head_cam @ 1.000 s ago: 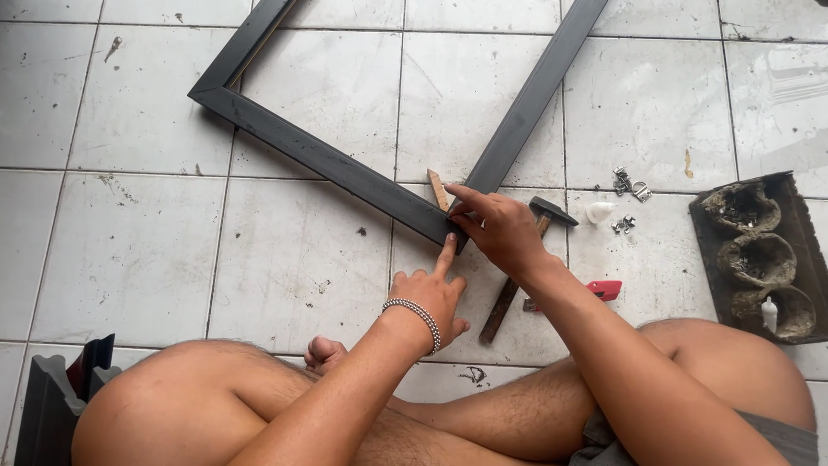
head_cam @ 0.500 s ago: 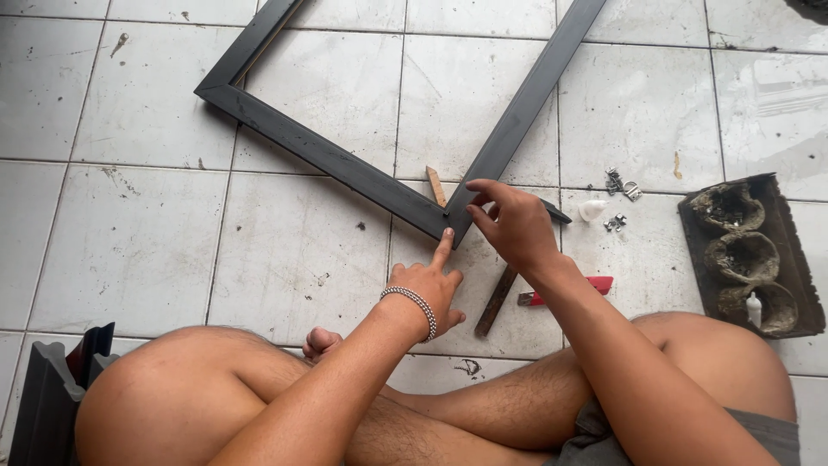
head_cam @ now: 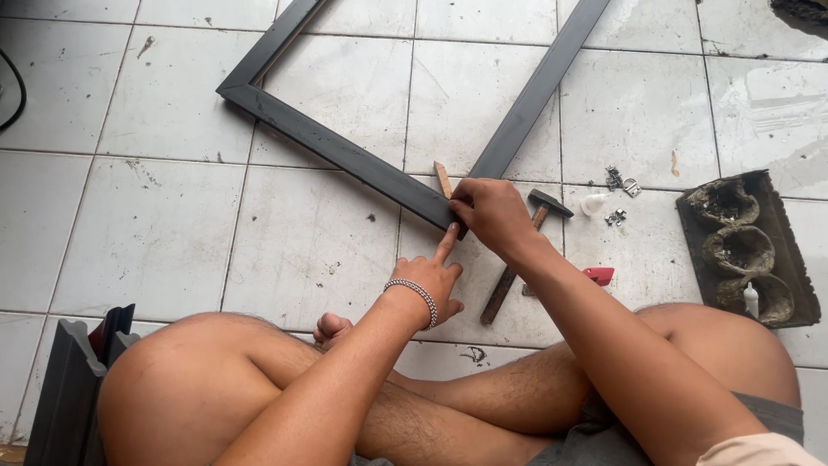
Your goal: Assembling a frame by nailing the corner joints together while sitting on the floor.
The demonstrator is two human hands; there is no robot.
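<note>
**Hands at the frame corner**

Lying on the tiled floor (head_cam: 155, 233), the dark frame (head_cam: 345, 155) points its near corner at the person. Left hand (head_cam: 435, 280), ungripped, pokes that corner with its forefinger; right hand (head_cam: 492, 211) pinches it. Right of the corner lies a hammer (head_cam: 522, 250).

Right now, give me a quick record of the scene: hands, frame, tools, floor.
left hand: index finger pointing at the frame's near corner, bead bracelet on wrist
right hand: gripping the frame corner
frame: dark, flat on the floor, corner toward the person
wood strip: pale, at the corner by the right hand
hammer: on the floor, partly under the right forearm
hardware: small metal bits right of the hammer
tray: dirty, three hollows, far right
floor: white tiles
</note>
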